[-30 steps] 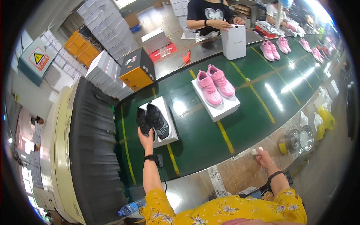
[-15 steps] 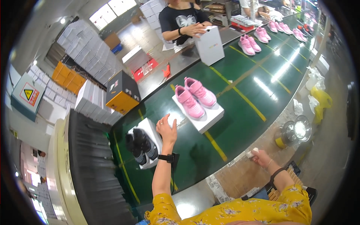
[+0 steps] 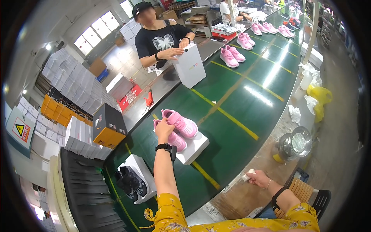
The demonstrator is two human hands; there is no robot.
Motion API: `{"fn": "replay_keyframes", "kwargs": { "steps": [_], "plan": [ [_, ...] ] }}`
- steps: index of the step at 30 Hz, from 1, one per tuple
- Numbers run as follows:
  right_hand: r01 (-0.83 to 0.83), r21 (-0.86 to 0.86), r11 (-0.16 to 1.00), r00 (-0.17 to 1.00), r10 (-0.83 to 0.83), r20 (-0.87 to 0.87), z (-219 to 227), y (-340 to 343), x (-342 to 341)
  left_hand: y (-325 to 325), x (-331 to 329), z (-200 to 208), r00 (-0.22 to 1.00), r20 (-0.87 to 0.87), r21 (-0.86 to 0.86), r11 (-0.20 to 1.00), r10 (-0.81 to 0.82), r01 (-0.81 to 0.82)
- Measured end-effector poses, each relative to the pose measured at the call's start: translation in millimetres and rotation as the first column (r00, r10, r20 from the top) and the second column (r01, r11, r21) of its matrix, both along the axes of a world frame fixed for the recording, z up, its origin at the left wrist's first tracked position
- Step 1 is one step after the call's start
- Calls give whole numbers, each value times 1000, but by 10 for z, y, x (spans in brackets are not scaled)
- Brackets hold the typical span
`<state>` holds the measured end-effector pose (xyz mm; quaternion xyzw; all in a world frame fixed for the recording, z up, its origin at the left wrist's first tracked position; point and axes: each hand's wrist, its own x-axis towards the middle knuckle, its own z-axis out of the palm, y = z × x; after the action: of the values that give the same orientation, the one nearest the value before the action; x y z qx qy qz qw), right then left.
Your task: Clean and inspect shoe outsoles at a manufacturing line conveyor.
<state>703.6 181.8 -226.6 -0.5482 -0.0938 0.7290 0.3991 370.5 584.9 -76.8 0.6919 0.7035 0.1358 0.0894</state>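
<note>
My left hand (image 3: 165, 129) is closed on the collar of the left shoe of a pink sneaker pair (image 3: 184, 125). Its fingers partly hide that shoe's opening. The pair rests on a white shoebox (image 3: 198, 149) on the green conveyor belt (image 3: 228, 133). Nearer the belt's left end, a pair of black sneakers (image 3: 131, 181) leans against another white shoebox (image 3: 145, 174). Over the brown work surface at the right, my right hand (image 3: 259, 179) pinches a small white wad (image 3: 249, 174), whose material I cannot make out.
Across the belt, a person (image 3: 164, 42) holds an upright white shoebox (image 3: 189, 65). More pink sneakers (image 3: 232, 57) stand farther along. Metal bowls (image 3: 295, 143) and a yellow plastic bag (image 3: 320, 98) lie to the right. Dark strip curtains (image 3: 87, 189) hang at the belt's left end.
My left hand has gone from the bare belt beside the black sneakers' box to the left pink sneaker and taken hold of it. My right hand keeps the white wad. The whole view has shifted.
</note>
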Motion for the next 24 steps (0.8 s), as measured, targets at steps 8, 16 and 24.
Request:
{"fn": "replay_keyframes", "kwargs": {
  "steps": [8, 16, 24],
  "plan": [
    [-44, 29, 999, 999, 44, 2, 28, -12, 19, -724, -455, 13, 967, 253, 152, 986, 26, -66],
    [-90, 100, 991, 996, 92, -14, -2, -16, 107, -2971, -799, 42, 321, 926, -121, 963, 197, -240],
    [-95, 114, 989, 995, 93, 22, 52, -34, 113, -4977, -651, -434, -393, 676, -720, 673, 623, -171]
  ]
}}
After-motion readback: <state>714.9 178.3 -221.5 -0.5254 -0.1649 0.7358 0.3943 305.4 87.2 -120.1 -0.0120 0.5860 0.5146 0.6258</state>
